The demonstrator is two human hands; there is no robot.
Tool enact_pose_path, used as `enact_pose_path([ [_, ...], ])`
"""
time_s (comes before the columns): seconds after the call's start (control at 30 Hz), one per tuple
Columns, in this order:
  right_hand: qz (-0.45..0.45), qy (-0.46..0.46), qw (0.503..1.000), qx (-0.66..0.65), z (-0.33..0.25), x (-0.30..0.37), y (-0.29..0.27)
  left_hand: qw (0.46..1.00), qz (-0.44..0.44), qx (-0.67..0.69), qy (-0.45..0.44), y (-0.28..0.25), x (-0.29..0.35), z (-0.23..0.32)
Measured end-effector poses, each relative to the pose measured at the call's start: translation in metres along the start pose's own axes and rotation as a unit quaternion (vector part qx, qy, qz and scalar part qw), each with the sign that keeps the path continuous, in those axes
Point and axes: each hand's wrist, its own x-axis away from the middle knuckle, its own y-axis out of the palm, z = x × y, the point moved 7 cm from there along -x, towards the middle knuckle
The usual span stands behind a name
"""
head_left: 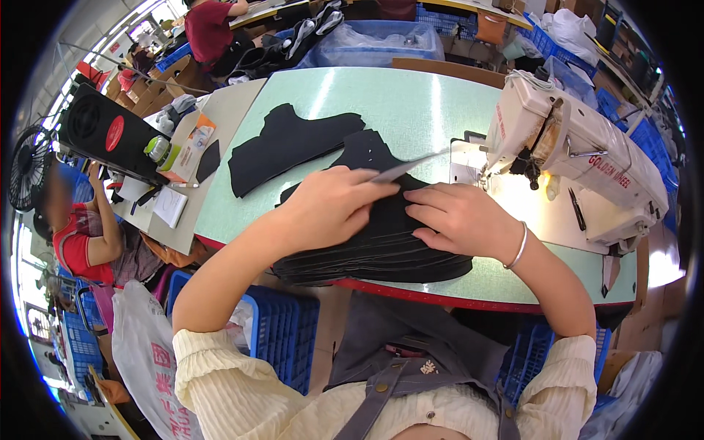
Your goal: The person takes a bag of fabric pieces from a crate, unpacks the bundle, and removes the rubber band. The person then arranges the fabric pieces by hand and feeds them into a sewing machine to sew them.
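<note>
My left hand [323, 209] is closed, with a thin grey tapering piece [402, 169] coming out past its fingers toward the sewing machine. Whether that piece is a blade or fabric seen edge-on I cannot tell. Under both hands lies a thick stack of black cut fabric pieces [374, 257], its layered edges facing me. My right hand [466, 220], with a silver bangle at the wrist, rests on the stack's right side, fingers apart and thumb spread. A smaller pile of black fabric pieces [286, 147] lies farther back at the left.
A white sewing machine [579, 147] stands at the right of the pale green table [381, 95]. Black thread snips [577, 209] lie beside it. On the left side table are a black speaker box [110, 132] and a white pad [170, 207]. A blue crate [282, 337] stands below.
</note>
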Motion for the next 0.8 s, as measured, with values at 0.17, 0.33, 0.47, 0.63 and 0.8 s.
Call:
enact_pose_path([
  [0.17,-0.113,0.055,0.99,0.065,0.001,-0.008,0.008,0.999,-0.025,-0.047,-0.008,0.005,-0.003,0.01],
  [0.33,0.219,-0.086,0.956,0.173,-0.018,-0.01,-0.04,0.998,-0.04,-0.038,-0.032,0.004,-0.004,0.008],
  [0.47,0.049,-0.051,0.997,0.021,-0.018,-0.008,-0.023,1.0,0.003,0.005,-0.004,-0.001,-0.002,0.011],
  [0.63,-0.014,0.002,1.0,-0.003,-0.007,-0.002,-0.004,0.999,0.015,-0.014,0.04,0.005,0.003,0.0],
  [0.8,-0.049,0.007,0.998,-0.036,-0.004,-0.002,-0.005,0.999,-0.043,-0.009,-0.015,0.004,0.0,-0.001],
])
